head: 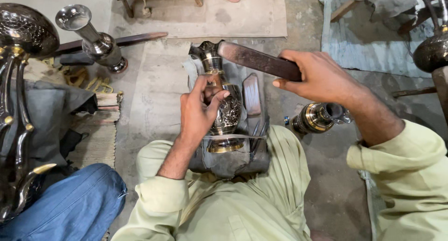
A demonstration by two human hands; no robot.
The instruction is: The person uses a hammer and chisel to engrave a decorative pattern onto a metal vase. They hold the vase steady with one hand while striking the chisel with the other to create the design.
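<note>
Far to the left of the engraved vase [227, 111], a dark hammered metal vessel [25, 28] stands at the edge of view, with curved brass-tipped arms below it. A leg in blue cloth [70, 208], another person's, lies lower down on that side. Nearer the engraved vase, still to its left, a tall polished vase [95, 41] stands tilted on the floor [158, 96], beside a woven mat [100, 129].

At the centre the engraved vase stands on a grey cloth pad [228, 159] between the person's knees. Its long axis runs up and away from the body, foot toward the lap and neck pointing away. The left hand [198, 112] is clamped on its left side, thumb and fingers curled around the shoulder just under the neck, so this hand is the one touching it. A few thin metal tools [256, 131] lie just right of its foot.

Right of the engraved vase, the right hand [322, 77] is closed tight around a long dark flat bar [259, 60]. That bar reaches leftward from the fist, and its far end meets the vase's mouth from the upper right. The two hands are apart, one on each side of the neck.

Farther right, a smaller brass-banded vase [322, 116] lies on its side on the floor beneath the right wrist. Another dark rounded vessel [431, 52] sits at the right edge.
</note>
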